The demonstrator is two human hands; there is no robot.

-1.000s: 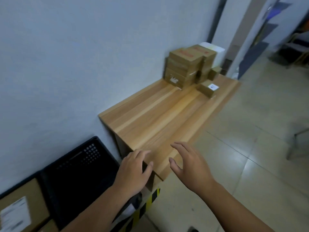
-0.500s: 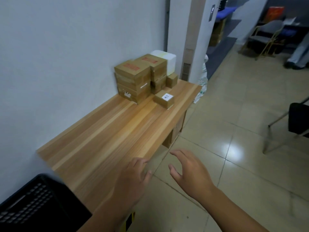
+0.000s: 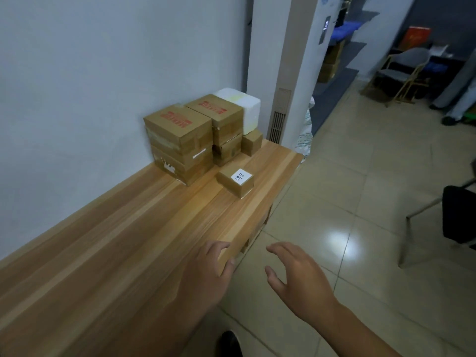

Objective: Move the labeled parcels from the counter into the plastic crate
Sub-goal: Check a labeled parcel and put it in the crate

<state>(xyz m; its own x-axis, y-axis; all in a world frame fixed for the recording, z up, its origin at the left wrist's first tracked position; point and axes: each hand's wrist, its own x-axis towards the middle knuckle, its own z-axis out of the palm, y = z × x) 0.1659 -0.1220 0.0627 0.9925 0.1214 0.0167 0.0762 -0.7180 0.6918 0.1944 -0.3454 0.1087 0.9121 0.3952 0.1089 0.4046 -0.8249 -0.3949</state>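
A small cardboard parcel (image 3: 235,182) with a white label on top sits alone on the wooden counter (image 3: 123,248), near its far right edge. Behind it, against the wall, stand two stacks of brown boxes (image 3: 180,143) with red print, a white foam box (image 3: 244,106) and one more small brown box (image 3: 252,142). My left hand (image 3: 208,274) hovers over the counter's front edge, fingers relaxed, holding nothing. My right hand (image 3: 296,276) hangs over the floor beside the counter, fingers spread and empty. The plastic crate is out of view.
Tiled floor (image 3: 347,202) stretches to the right of the counter. A black chair (image 3: 458,217) stands at the right edge, a grey chair (image 3: 404,73) farther back. A white pillar (image 3: 278,73) rises behind the boxes. A person's legs (image 3: 461,99) show at far right.
The view has advanced along the counter toward the boxes, which appear larger and nearer. The black crate has left the frame at lower left. Both hands stay empty.
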